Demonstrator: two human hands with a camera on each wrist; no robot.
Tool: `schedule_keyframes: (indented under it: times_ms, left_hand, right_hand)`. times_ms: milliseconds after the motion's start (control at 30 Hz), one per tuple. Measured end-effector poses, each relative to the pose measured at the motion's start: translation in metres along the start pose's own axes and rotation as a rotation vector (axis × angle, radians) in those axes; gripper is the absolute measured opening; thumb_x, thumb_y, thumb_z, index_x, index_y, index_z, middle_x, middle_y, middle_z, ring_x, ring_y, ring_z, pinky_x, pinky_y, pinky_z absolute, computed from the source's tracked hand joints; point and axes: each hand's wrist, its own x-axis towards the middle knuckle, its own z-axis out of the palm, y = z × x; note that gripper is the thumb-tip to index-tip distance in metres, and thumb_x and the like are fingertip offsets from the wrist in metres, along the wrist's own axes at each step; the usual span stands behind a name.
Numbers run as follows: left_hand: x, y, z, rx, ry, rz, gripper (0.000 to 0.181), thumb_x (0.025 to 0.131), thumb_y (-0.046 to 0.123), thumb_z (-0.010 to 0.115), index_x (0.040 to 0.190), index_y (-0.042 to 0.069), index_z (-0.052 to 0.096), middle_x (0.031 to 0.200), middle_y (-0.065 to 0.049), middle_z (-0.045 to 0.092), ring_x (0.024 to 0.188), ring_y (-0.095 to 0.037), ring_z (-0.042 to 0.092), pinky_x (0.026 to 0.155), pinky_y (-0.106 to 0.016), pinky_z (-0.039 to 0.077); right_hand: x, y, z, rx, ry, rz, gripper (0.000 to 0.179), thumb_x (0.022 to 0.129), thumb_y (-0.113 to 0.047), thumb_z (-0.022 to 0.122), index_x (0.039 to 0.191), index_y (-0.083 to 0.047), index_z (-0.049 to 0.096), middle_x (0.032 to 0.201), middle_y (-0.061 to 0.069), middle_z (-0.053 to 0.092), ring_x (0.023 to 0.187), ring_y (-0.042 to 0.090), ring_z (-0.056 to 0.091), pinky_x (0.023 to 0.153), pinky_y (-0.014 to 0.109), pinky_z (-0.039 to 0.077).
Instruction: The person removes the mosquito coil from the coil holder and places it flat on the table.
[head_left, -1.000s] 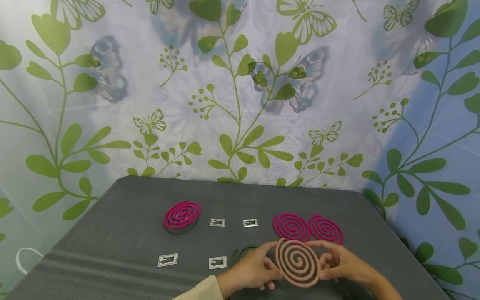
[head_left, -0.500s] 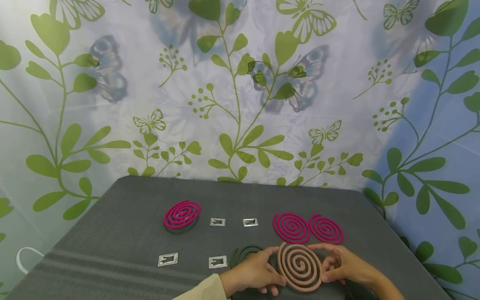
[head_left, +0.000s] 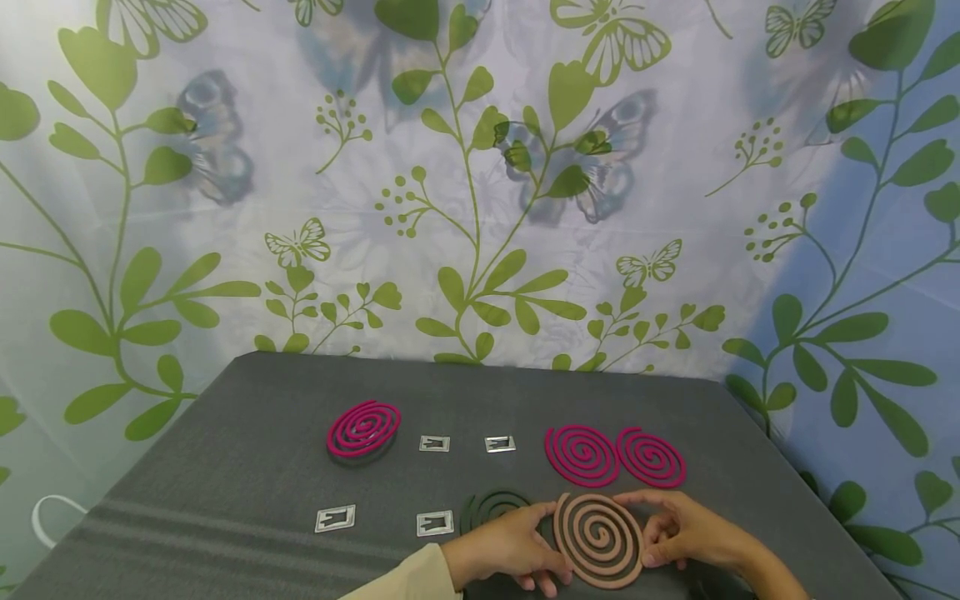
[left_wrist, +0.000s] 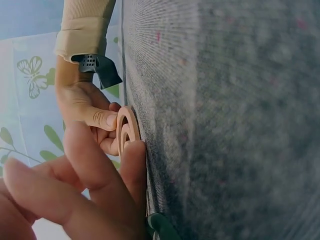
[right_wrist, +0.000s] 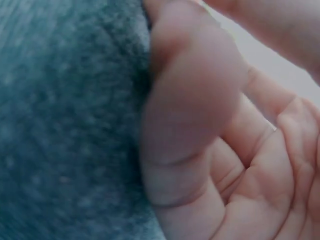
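Observation:
A tan mosquito coil (head_left: pixel 600 533) lies between both hands near the table's front, right of centre in the head view. My left hand (head_left: pixel 513 546) pinches its left edge, and my right hand (head_left: pixel 682 533) pinches the right edge. In the left wrist view the tan coil (left_wrist: pixel 120 120) appears edge-on, close against the cloth; whether it touches is unclear. Partly hidden behind my left hand is a dark green coil (head_left: pixel 497 492). Two magenta coils, one (head_left: pixel 582 456) beside another (head_left: pixel 651 458), lie just beyond. The right wrist view shows only blurred fingers (right_wrist: pixel 195 95) and cloth.
Another magenta coil (head_left: pixel 363 430) sits raised above the grey cloth-covered table (head_left: pixel 225 475) at left. Several metal coil stands, such as one (head_left: pixel 335 518) at front left and one (head_left: pixel 500 444) at the back, lie flat. A patterned curtain (head_left: pixel 300 192) hangs behind.
Both hands have brought the tan coil slightly lower and nearer the front edge. More of the green coil now shows behind the left hand. The magenta coils and metal stands have stayed put.

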Motion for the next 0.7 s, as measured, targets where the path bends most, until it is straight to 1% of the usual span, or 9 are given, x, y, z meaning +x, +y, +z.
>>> schedule_keyframes:
  times_ms: [167,200,333,400,433,500,567,600,700]
  left_hand:
    - [0.0,-0.002,0.002,-0.005,0.015,0.019,0.078,0.1,-0.002,0.072,0.165,-0.003,0.03,0.085,-0.009,0.079,0.053,-0.004,0.061,0.049,-0.012,0.045]
    - [0.003,-0.006,0.001,-0.004,0.015,0.028,0.079,0.099,-0.001,0.074,0.165,-0.002,0.031,0.085,-0.009,0.079,0.053,-0.004,0.062,0.048,-0.012,0.045]
    - [0.002,-0.008,0.001,0.035,0.026,0.032,0.082,0.098,0.002,0.078,0.166,-0.001,0.031,0.084,-0.006,0.078,0.055,-0.005,0.063,0.049,-0.013,0.046]
    - [-0.001,-0.006,0.001,0.039,0.037,0.046,0.082,0.098,0.003,0.078,0.165,0.0,0.033,0.083,-0.005,0.077,0.056,-0.005,0.063,0.049,-0.013,0.047]
    - [-0.005,-0.001,0.002,0.047,0.05,0.052,0.08,0.098,0.002,0.078,0.165,0.001,0.035,0.084,-0.005,0.077,0.056,-0.006,0.063,0.049,-0.014,0.047]
    - [-0.01,0.002,0.002,0.043,0.074,0.085,0.076,0.098,-0.001,0.077,0.163,0.003,0.039,0.084,-0.007,0.077,0.056,-0.007,0.063,0.049,-0.014,0.047]
    - [-0.012,0.006,0.0,0.061,0.081,0.114,0.072,0.098,0.0,0.076,0.161,0.003,0.043,0.084,-0.008,0.077,0.057,-0.008,0.063,0.049,-0.015,0.047]
    - [-0.013,0.007,-0.002,0.075,0.082,0.129,0.07,0.097,0.0,0.076,0.16,0.004,0.046,0.085,-0.009,0.077,0.057,-0.009,0.063,0.049,-0.016,0.048]
    - [-0.018,0.012,-0.008,0.111,0.067,0.17,0.062,0.098,0.001,0.076,0.155,0.004,0.054,0.086,-0.013,0.078,0.059,-0.01,0.065,0.051,-0.019,0.052]
  right_hand:
    - [-0.001,-0.001,-0.002,0.003,-0.013,0.005,0.073,0.102,0.004,0.069,0.151,0.028,0.021,0.087,-0.005,0.075,0.068,0.001,0.059,0.058,0.02,0.045]
    - [-0.001,-0.001,-0.002,0.005,-0.014,0.005,0.073,0.102,0.004,0.069,0.15,0.029,0.02,0.086,-0.005,0.074,0.068,0.001,0.059,0.058,0.02,0.045]
    - [-0.002,0.001,-0.003,-0.001,-0.006,0.001,0.071,0.103,0.003,0.067,0.15,0.029,0.021,0.087,-0.005,0.073,0.067,0.001,0.059,0.06,0.02,0.047]
    - [-0.003,0.003,-0.005,-0.021,0.005,0.005,0.068,0.104,0.001,0.067,0.151,0.027,0.027,0.087,-0.005,0.073,0.068,0.002,0.06,0.06,0.021,0.05]
    - [-0.004,0.004,-0.007,-0.043,0.004,0.011,0.064,0.105,0.0,0.066,0.153,0.024,0.032,0.088,-0.007,0.073,0.068,0.001,0.061,0.061,0.021,0.052]
    - [-0.005,0.007,-0.011,-0.077,0.009,0.025,0.057,0.106,-0.002,0.065,0.155,0.015,0.041,0.088,-0.009,0.072,0.07,0.001,0.062,0.062,0.022,0.055]
    - [-0.005,0.007,-0.013,-0.11,0.016,0.036,0.053,0.107,-0.003,0.064,0.156,0.009,0.047,0.088,-0.011,0.072,0.07,0.001,0.062,0.063,0.023,0.056]
    - [-0.005,0.007,-0.013,-0.12,0.023,0.042,0.052,0.107,-0.003,0.063,0.156,0.008,0.047,0.088,-0.011,0.072,0.071,0.001,0.062,0.063,0.023,0.057]
    - [-0.004,0.001,-0.008,-0.13,0.059,0.024,0.054,0.107,-0.002,0.063,0.153,0.018,0.042,0.089,-0.009,0.071,0.072,0.002,0.062,0.063,0.024,0.056]
